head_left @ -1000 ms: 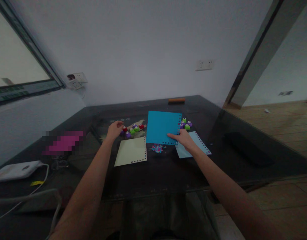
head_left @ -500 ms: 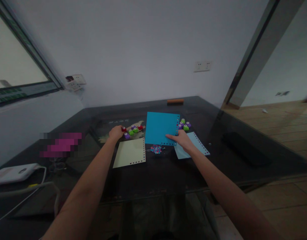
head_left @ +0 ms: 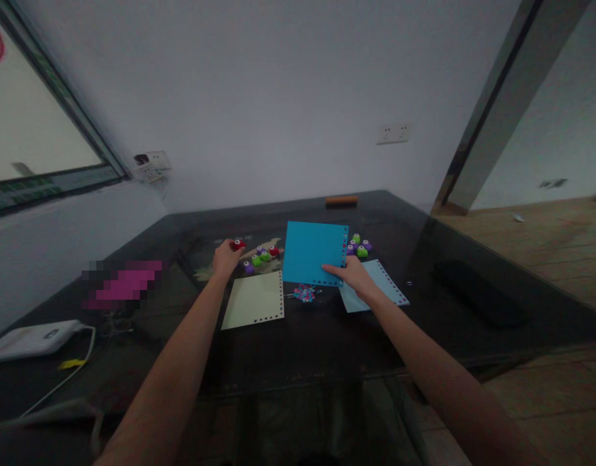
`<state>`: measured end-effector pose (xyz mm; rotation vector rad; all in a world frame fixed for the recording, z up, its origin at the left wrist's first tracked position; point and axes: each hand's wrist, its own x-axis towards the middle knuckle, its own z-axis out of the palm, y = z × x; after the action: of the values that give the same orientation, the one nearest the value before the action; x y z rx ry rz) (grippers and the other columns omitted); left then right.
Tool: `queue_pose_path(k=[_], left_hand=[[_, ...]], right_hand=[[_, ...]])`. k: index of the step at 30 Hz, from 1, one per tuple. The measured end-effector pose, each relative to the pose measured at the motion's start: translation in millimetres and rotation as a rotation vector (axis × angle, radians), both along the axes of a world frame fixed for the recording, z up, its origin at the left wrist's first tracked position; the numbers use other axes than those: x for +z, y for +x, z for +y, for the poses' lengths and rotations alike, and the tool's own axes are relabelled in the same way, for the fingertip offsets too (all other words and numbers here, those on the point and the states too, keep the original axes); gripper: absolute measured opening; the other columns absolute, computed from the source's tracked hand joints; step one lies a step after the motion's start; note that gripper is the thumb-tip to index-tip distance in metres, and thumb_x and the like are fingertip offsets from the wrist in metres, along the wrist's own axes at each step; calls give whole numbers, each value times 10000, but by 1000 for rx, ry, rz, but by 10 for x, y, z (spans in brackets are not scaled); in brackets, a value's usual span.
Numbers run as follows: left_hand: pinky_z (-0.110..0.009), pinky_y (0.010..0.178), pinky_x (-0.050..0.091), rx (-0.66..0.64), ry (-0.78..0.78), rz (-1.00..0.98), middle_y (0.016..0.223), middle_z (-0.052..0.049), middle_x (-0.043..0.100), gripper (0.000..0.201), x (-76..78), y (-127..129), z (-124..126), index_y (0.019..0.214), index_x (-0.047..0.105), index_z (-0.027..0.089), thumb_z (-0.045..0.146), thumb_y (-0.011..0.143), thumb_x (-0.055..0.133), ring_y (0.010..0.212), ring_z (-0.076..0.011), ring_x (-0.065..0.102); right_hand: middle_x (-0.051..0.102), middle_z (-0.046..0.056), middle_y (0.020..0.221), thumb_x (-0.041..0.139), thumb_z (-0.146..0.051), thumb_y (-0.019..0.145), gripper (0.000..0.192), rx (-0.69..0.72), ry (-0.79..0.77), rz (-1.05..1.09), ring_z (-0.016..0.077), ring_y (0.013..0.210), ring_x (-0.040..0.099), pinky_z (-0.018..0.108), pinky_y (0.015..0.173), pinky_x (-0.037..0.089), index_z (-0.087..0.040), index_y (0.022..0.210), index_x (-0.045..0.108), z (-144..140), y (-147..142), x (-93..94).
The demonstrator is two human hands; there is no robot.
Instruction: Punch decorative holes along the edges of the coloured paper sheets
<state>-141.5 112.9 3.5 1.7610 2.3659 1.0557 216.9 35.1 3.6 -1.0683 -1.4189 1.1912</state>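
My left hand (head_left: 224, 257) holds a small red paper punch (head_left: 238, 244) a little above the dark glass table (head_left: 298, 336), beside a cluster of green, purple and red punches (head_left: 262, 255). By its lower right corner, my right hand (head_left: 354, 274) grips a bright blue sheet (head_left: 313, 251) with holes punched along its right and bottom edges. A cream sheet (head_left: 255, 299) with punched edges lies below my left hand. Partly under my right hand lies a pale blue punched sheet (head_left: 381, 290). A pile of coloured paper bits (head_left: 305, 294) sits between the sheets.
More small punches (head_left: 359, 246) sit right of the blue sheet. An orange-brown bar (head_left: 341, 201) lies at the table's far edge. A white device with a cable (head_left: 30, 339) and a pink blurred object (head_left: 120, 284) are at the left. A dark flat object (head_left: 477, 299) lies at the right.
My left hand closed on the red punch and lifted it off the table, away from the cluster. My right hand kept its grip on the blue sheet, which stayed about where it was.
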Motion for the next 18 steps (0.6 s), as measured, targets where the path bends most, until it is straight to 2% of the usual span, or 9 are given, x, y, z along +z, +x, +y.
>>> queue_pose_path(k=[4, 7, 11, 12, 14, 16, 18], left_hand=[[-288, 770, 459, -82, 203, -158, 879, -96, 681, 309, 115, 161, -121, 874, 596, 144, 390, 694, 651, 830, -202, 631], [-280, 743, 467, -195, 283, -402, 853, -79, 672, 340, 167, 409, -262, 867, 594, 134, 378, 649, 687, 789, -181, 625], [-267, 699, 466, -493, 156, -883, 900, -63, 672, 414, 132, 881, -544, 977, 608, 146, 357, 636, 714, 775, -156, 622], [-258, 690, 462, -588, 84, -988, 919, -66, 671, 402, 107, 1013, -626, 977, 620, 148, 348, 642, 718, 776, -147, 619], [-235, 659, 452, -697, -43, -1177, 891, -64, 665, 350, 52, 1271, -788, 902, 643, 136, 311, 618, 752, 721, -119, 601], [-221, 647, 448, -746, -125, -1318, 888, -68, 665, 319, 0, 1492, -932, 851, 649, 130, 295, 607, 774, 691, -99, 588], [-218, 627, 445, -766, -178, -1371, 939, -82, 669, 326, -40, 1648, -1053, 884, 646, 137, 304, 633, 769, 688, -97, 589]], right_hand=[[717, 106, 942, 776, -450, 573, 477, 0, -18, 30, 261, 843, 677, 427, 814, 526, -139, 926, 697, -14, -10, 4], [713, 110, 963, 773, -474, 570, 516, -36, -17, 75, 279, 871, 674, 436, 813, 529, -135, 949, 690, -24, -24, 3], [698, 109, 1025, 756, -497, 586, 525, -153, 52, 178, 284, 925, 663, 437, 833, 525, -155, 977, 678, -38, -53, 28], [693, 107, 1042, 754, -491, 592, 524, -178, 70, 205, 282, 935, 660, 433, 838, 524, -162, 992, 673, -41, -60, 38], [686, 106, 1063, 755, -479, 594, 533, -210, 90, 245, 280, 951, 655, 428, 843, 522, -173, 1021, 662, -46, -71, 54], [681, 108, 1074, 753, -481, 595, 552, -230, 93, 258, 283, 971, 648, 431, 849, 519, -176, 1044, 653, -44, -74, 60], [680, 108, 1077, 749, -493, 592, 566, -248, 98, 251, 286, 984, 642, 436, 858, 513, -177, 1051, 650, -37, -70, 53]])
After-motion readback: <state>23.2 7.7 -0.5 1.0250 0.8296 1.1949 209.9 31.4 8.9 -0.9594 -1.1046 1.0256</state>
